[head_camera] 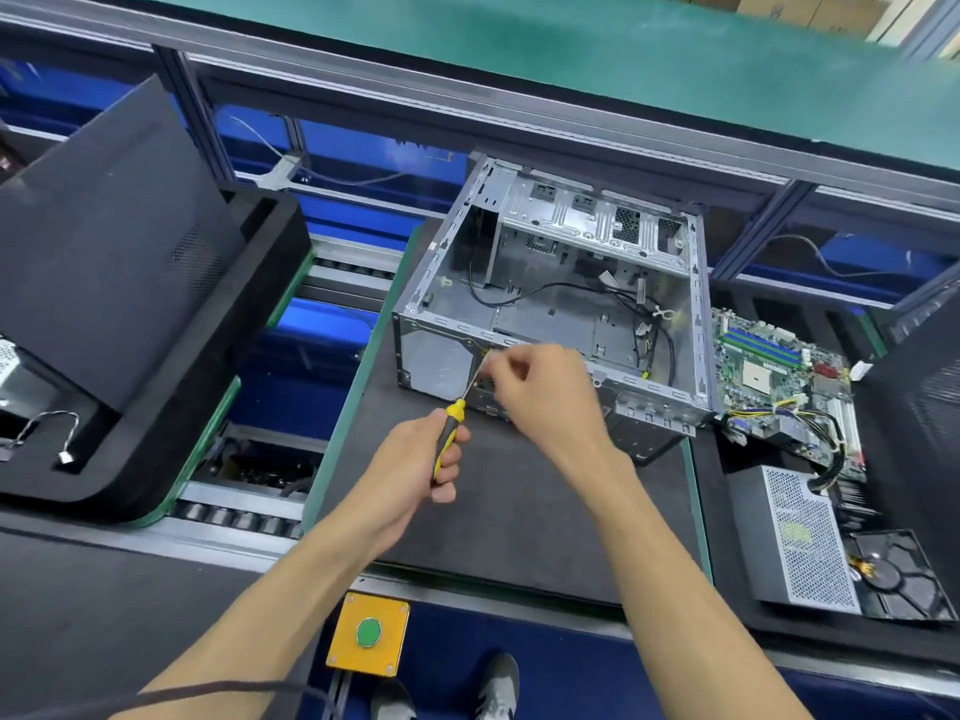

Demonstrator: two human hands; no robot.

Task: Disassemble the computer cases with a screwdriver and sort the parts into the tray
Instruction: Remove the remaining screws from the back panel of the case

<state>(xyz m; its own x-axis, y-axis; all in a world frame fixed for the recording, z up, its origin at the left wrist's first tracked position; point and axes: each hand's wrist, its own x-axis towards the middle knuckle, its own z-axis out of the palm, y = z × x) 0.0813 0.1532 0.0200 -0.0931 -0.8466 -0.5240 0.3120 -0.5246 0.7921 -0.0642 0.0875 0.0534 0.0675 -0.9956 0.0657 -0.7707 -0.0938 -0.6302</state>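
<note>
1. Two bare hands work at the near wall of the open computer case (561, 298), which sits at the far edge of the dark surface (498, 517).
2. Left hand (415, 465): fingers curled round the yellow-and-black screwdriver (450, 433), whose tip is hidden behind the right hand (540, 392).
3. Right hand's fingers pinch together at the shaft; what they hold is too small to tell.
4. Tray (727, 517) at the right edge holds a motherboard (774, 376) and power supply (800, 543); cut off by the frame.

A single wide-angle head camera looks forward and steeply down from standing height, close over the dark grey matted worktop (509, 511). The open grey metal computer case (561, 304) sits mid-frame, straight edges bow toward the borders, and the person's shoes (496, 685) show at bottom.
</note>
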